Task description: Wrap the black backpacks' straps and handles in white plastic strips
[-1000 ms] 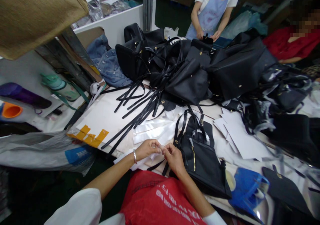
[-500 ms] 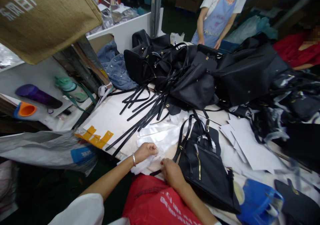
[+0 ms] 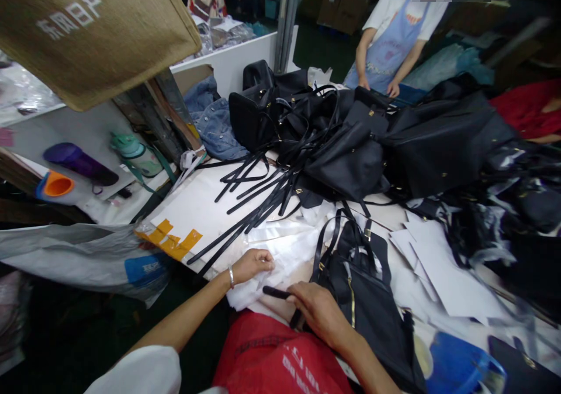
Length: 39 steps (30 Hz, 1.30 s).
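Observation:
My right hand (image 3: 319,313) is closed around a black strap (image 3: 276,293), whose free end sticks out to the left of the fingers. Close by on the left, my left hand (image 3: 253,265) has its fingertips pressed together above thin white sheets (image 3: 280,248); whatever lies between them is too small to make out. A black backpack (image 3: 372,306) with a gold zip lies on the table just right of my right hand, its handles and straps toward the far side. Part of the strap is hidden behind my right hand.
Black bags (image 3: 346,148) are heaped across the table, with loose straps (image 3: 258,201) hanging toward me. White papers (image 3: 442,265) and a blue container (image 3: 464,365) lie to the right. Bottles (image 3: 81,163) stand on the left shelf. A person in an apron (image 3: 394,55) stands opposite.
My right hand has lifted and turned slightly, and the strap end now shows in its fingers. My left hand stays nearly in place. The whole view has shifted a little.

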Tool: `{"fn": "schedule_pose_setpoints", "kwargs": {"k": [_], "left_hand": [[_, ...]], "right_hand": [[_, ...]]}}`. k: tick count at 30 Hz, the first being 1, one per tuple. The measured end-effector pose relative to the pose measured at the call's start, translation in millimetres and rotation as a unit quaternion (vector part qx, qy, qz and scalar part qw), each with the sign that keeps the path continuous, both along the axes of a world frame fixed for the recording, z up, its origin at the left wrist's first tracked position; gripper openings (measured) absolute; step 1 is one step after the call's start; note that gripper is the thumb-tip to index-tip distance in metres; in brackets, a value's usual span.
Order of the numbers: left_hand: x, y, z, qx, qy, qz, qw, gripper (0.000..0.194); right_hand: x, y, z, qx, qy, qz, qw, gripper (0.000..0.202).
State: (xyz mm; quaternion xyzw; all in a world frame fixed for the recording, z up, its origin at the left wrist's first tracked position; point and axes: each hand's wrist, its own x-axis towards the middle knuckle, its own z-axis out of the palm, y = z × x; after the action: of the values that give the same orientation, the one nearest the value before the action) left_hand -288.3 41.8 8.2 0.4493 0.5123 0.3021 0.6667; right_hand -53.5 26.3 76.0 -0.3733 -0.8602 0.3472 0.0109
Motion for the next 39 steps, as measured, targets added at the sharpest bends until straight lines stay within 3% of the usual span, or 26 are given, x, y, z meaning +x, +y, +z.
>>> {"fn": "schedule_pose_setpoints", "kwargs": {"k": [2, 5, 10, 15, 25, 30, 39], "left_hand": [[0.6, 1.4, -0.8, -0.005, -0.014, -0.008, 1.000, 0.015], [4.0, 3.0, -1.6, -0.011, -0.037, -0.025, 0.999, 0.016], [6.8, 3.5, 2.9, -0.010, -0.046, -0.050, 0.998, 0.016], [6.6, 4.9, 8.8, 0.000, -0.025, -0.069, 0.997, 0.015], [18.4, 1.5, 13.0, 0.036, 0.037, -0.110, 0.993, 0.014], [25.5, 4.4, 26.1, 0.059, 0.108, -0.169, 0.978, 0.009], [41.8, 13.3, 32.8, 0.024, 0.102, -0.148, 0.983, 0.009]], "right_hand": [[13.9, 10.6, 15.6, -0.010, 0.044, -0.074, 0.996, 0.029], [26.4, 23.9, 18.6, 0.017, 0.024, -0.125, 0.992, 0.029], [29.0, 26.9, 6.1, 0.073, -0.061, -0.093, 0.991, 0.026], [26.1, 21.4, 4.2, 0.120, -0.114, -0.064, 0.984, 0.026], [34.4, 34.3, 17.5, 0.038, -0.085, 0.010, 0.996, 0.024], [33.2, 35.1, 21.3, 0.011, -0.093, -0.002, 0.996, 0.024], [41.1, 29.8, 25.7, 0.040, -0.096, -0.025, 0.994, 0.025]]}}
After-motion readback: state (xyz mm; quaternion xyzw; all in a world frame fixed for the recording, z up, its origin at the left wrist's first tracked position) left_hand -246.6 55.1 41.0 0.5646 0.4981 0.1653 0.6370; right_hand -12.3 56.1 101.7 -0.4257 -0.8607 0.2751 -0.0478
